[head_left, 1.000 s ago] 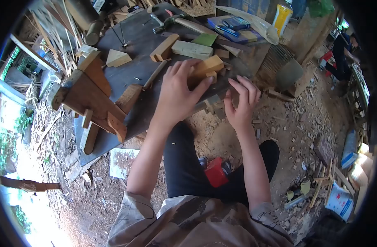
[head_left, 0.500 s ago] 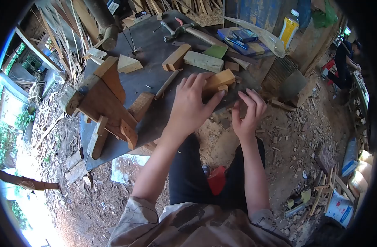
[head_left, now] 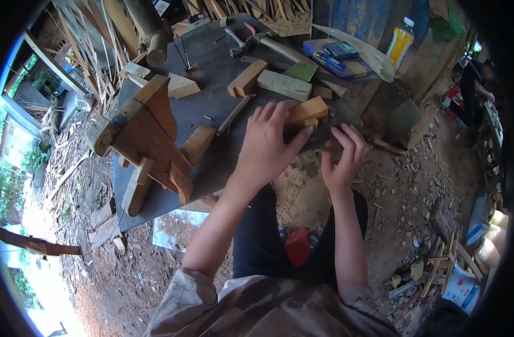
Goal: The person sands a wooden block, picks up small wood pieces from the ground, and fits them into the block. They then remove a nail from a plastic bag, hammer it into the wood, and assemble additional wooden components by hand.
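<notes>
A yellowish wooden block (head_left: pixel 308 112) with a small piece at its side lies near the table's right edge. My left hand (head_left: pixel 270 137) is wrapped round its left end, thumb along the near side. To the right of the block, my right hand (head_left: pixel 344 156) hovers with curled, spread fingers and nothing visible between them. Beyond the left hand are a pale block (head_left: pixel 284 85) and an orange-brown block (head_left: pixel 247 78). A thin wooden stick (head_left: pixel 233 114) lies to its left.
A wooden assembly (head_left: pixel 150 140) stands at the dark table's (head_left: pixel 173 209) left. A hammer (head_left: pixel 279 49), a blue box (head_left: pixel 340 50) and a yellow-labelled bottle (head_left: pixel 400 43) are at the back. Another person (head_left: pixel 471 87) is at the far right.
The table and its contents appear shifted slightly right in the view. Both hands keep nearly the same pose, with my left hand still on the block.
</notes>
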Available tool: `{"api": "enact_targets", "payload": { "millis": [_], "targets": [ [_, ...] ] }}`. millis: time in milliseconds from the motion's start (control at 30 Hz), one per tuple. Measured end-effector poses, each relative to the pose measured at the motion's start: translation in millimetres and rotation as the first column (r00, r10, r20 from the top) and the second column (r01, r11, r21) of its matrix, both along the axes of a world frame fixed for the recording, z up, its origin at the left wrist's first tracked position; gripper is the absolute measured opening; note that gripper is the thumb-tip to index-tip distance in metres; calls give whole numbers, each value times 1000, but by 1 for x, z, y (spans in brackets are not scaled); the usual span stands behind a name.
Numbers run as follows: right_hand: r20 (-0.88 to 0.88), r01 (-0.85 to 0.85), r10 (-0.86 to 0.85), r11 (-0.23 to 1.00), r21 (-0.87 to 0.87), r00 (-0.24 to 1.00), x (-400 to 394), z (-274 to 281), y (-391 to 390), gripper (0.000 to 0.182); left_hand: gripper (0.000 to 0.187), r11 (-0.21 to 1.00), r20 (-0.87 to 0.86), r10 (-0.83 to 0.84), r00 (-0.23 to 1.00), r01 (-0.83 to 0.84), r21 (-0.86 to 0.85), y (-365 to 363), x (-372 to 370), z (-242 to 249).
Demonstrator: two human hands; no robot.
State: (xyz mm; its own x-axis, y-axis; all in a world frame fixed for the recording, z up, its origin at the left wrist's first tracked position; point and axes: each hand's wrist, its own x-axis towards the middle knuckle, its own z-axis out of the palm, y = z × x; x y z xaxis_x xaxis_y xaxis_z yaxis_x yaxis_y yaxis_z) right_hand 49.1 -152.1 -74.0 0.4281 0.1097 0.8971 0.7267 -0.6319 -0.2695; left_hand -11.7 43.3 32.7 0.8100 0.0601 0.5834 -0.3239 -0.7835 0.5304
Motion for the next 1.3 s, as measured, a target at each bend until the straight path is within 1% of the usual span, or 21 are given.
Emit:
{"api": "enact_targets", "payload": {
  "millis": [167, 300, 500, 700, 1000, 1100, 1167, 1233, 1300],
  "targets": [
    [-18, -35, 35, 999, 14, 999, 1, -1, -2, 40, 52, 1000, 2, -9, 1000, 9, 9, -2, 3, 0],
    [-31, -30, 29, 999, -35, 999, -1, 0, -6, 41, 53, 1000, 14, -6, 1000, 6, 21, -2, 1, -2],
    [-55, -22, 23, 1000, 22, 998, -3, -3, 1, 42, 51, 999, 48, -31, 998, 29, 29, -1, 1, -5],
    [-26, -1, 2, 997, 71, 1000, 2, -10, 8, 41, 50, 999, 44, -38, 998, 36, 35, 0, 1, -6],
    [14, 23, -23, 999, 32, 1000, 2, -7, 5, 42, 49, 999, 15, -36, 999, 36, 29, -1, 0, 1],
    [2, 42, -42, 999, -5, 999, 0, -9, 2, 44, 50, 999, 1, -30, 1000, 30, 40, -2, -2, 4],
    [-24, -6, 6, 1000, 2, 1000, -1, -8, -3, 47, 49, 999, -8, -39, 999, 39, 16, -6, -3, 5],
    [-22, -39, 39, 999, -6, 999, -1, -8, -7, 53, 46, 998, 15, -43, 999, 42, 37, -8, -2, 4],
    [-27, -39, 39, 999, -17, 999, -4, -4, -10, 56, 48, 996, -21, -17, 1000, 19, 93, -9, -4, 8]
  ]
}}
